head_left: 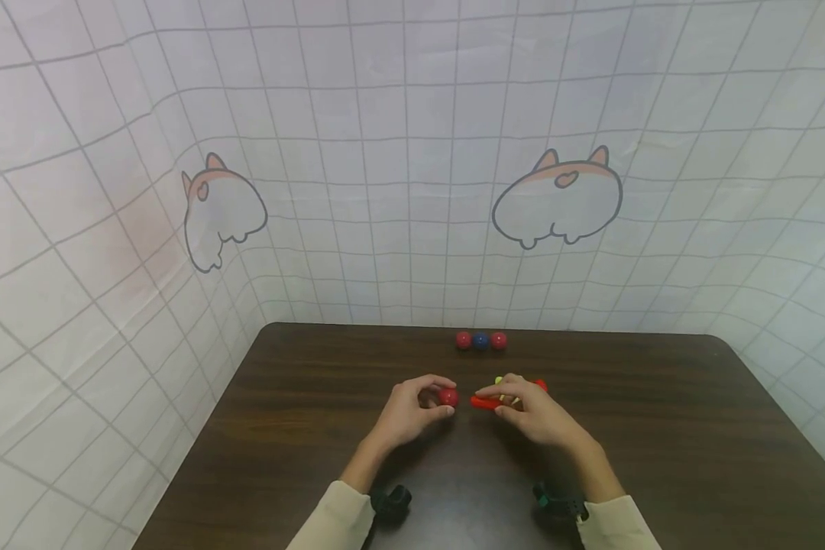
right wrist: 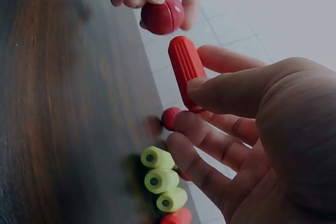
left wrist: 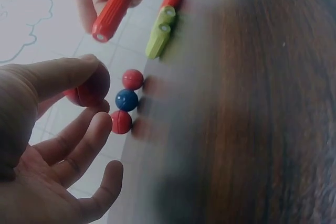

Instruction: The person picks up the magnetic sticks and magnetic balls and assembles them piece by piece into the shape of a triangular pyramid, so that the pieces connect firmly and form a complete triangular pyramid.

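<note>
My left hand pinches a shiny red ball between thumb and fingers; a seam runs around the ball in the right wrist view. Across a small gap, my right hand pinches a short red ridged rod. In the left wrist view the near end of this rod shows a pale round spot. Ball and rod are apart, the rod's free end pointing toward the ball. Both are held over the dark wooden table.
Beyond the hands, a red ball, a blue ball and another red ball line up near the table's far edge. Several yellow-green rods and a red rod lie beside my right hand. A grid-patterned cloth hangs behind.
</note>
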`<action>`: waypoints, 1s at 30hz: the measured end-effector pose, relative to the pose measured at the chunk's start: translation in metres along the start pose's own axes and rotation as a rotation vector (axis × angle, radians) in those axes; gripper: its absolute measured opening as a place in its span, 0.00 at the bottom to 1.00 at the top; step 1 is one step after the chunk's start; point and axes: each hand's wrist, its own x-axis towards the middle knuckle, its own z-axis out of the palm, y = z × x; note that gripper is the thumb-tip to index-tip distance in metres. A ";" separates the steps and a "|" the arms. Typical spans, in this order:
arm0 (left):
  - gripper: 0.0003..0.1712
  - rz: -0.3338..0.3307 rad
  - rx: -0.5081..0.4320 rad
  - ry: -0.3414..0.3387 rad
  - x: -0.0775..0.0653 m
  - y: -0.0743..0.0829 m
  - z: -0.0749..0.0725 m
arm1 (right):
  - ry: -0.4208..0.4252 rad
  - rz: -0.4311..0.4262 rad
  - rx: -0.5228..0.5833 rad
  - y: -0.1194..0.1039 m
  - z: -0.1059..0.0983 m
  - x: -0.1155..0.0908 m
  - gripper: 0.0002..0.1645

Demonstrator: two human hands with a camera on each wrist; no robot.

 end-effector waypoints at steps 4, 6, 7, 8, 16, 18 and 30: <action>0.19 0.009 -0.003 -0.013 -0.001 0.003 0.001 | 0.016 -0.027 0.004 -0.002 0.003 0.002 0.22; 0.19 0.013 -0.002 -0.013 -0.001 0.004 0.001 | 0.018 -0.034 0.010 -0.003 0.004 0.003 0.22; 0.19 0.017 -0.003 -0.015 -0.001 0.005 0.002 | 0.017 -0.032 0.014 -0.003 0.005 0.004 0.21; 0.19 0.024 -0.003 -0.017 -0.001 0.005 0.002 | 0.015 -0.026 0.020 -0.004 0.005 0.004 0.21; 0.20 0.044 0.003 -0.028 -0.002 0.006 0.004 | 0.001 0.029 0.018 -0.006 0.008 0.004 0.20; 0.20 0.050 0.005 -0.031 -0.002 0.006 0.004 | 0.004 0.027 0.022 -0.007 0.008 0.004 0.20; 0.19 0.033 -0.006 -0.072 -0.004 0.007 -0.001 | 0.032 0.040 0.044 -0.010 0.010 0.003 0.17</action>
